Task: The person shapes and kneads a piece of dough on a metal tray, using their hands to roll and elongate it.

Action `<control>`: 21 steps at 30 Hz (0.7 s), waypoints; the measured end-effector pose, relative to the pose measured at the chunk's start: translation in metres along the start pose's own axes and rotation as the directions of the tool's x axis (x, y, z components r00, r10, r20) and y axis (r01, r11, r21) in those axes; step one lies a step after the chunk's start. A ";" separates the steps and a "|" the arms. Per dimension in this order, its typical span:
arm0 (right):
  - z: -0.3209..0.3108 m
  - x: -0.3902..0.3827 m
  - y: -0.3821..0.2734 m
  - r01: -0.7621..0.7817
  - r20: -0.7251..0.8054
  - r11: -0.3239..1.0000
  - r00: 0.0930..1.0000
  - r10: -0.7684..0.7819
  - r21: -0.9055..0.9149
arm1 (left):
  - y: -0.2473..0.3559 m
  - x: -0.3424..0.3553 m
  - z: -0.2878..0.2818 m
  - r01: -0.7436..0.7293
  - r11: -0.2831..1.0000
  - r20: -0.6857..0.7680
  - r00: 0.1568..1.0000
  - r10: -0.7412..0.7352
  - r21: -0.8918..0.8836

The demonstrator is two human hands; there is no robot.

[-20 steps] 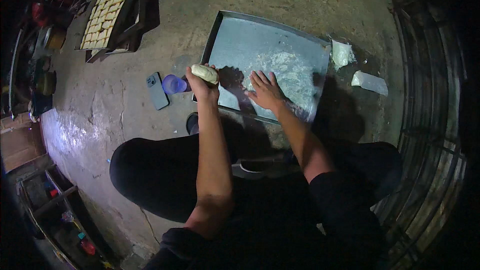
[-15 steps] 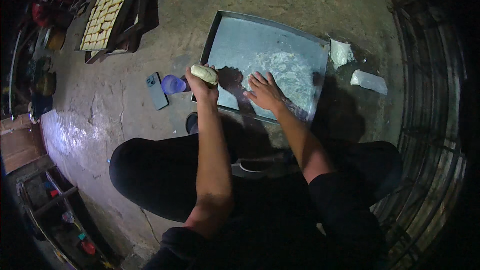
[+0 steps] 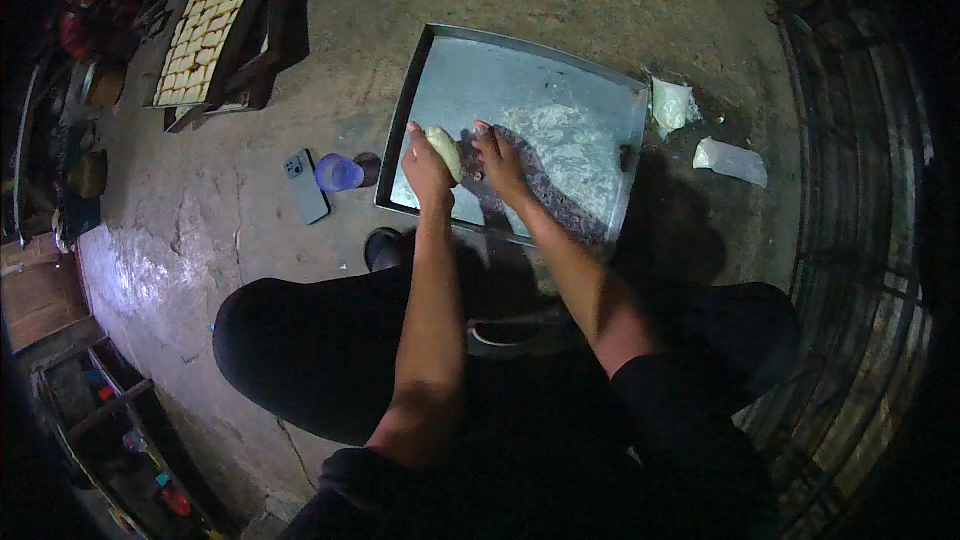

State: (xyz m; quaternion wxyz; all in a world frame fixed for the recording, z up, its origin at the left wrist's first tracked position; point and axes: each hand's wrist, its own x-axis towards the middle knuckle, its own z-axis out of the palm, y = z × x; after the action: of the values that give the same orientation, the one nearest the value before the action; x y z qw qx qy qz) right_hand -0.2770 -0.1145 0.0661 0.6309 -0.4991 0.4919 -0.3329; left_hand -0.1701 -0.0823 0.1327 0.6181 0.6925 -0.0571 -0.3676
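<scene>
A pale piece of dough (image 3: pixel 445 153) is gripped in my left hand (image 3: pixel 427 172), above the left part of a shallow metal tray (image 3: pixel 470 70). My right hand (image 3: pixel 503 165) is close by on its right, apart from the dough, with its palm turned inward and fingers partly bent and spread. It appears to hold nothing. White flour (image 3: pixel 580 155) is scattered over the tray's right half. Shadows of my hands and arms fall across the tray.
Left of the tray are a purple cup (image 3: pixel 340 173) and a phone (image 3: pixel 307 187). Two plastic bags, one with white powder (image 3: pixel 673 106) and another pale one (image 3: pixel 731 161), lie on the right. A tray of dough pieces (image 3: pixel 213 30) stands far left; slatted wood (image 3: pixel 850 190) lines the right.
My left hand has brought the dough rightward over the tray. My right hand has lifted from the floured surface and moved left toward it, turning its palm inward.
</scene>
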 end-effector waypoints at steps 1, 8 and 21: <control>0.006 0.001 0.004 0.021 -0.039 0.998 0.999 -0.019 0.060 | -0.001 -0.003 0.008 0.020 0.997 0.084 0.996 -0.025 0.069; 0.011 0.001 -0.032 0.090 -0.197 0.963 0.980 -0.040 0.252 | -0.029 -0.007 0.007 -0.304 0.664 0.347 0.935 0.072 0.683; -0.039 -0.008 0.047 0.620 0.508 0.284 0.773 -0.380 -0.731 | -0.105 -0.052 -0.099 -0.663 0.220 0.594 0.743 0.309 0.716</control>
State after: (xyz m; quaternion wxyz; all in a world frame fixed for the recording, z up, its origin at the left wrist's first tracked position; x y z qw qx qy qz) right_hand -0.3200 -0.1063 0.0222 0.1992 -0.9108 0.3272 -0.1539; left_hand -0.1896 0.0496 0.0578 0.2072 0.7821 -0.5634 -0.1672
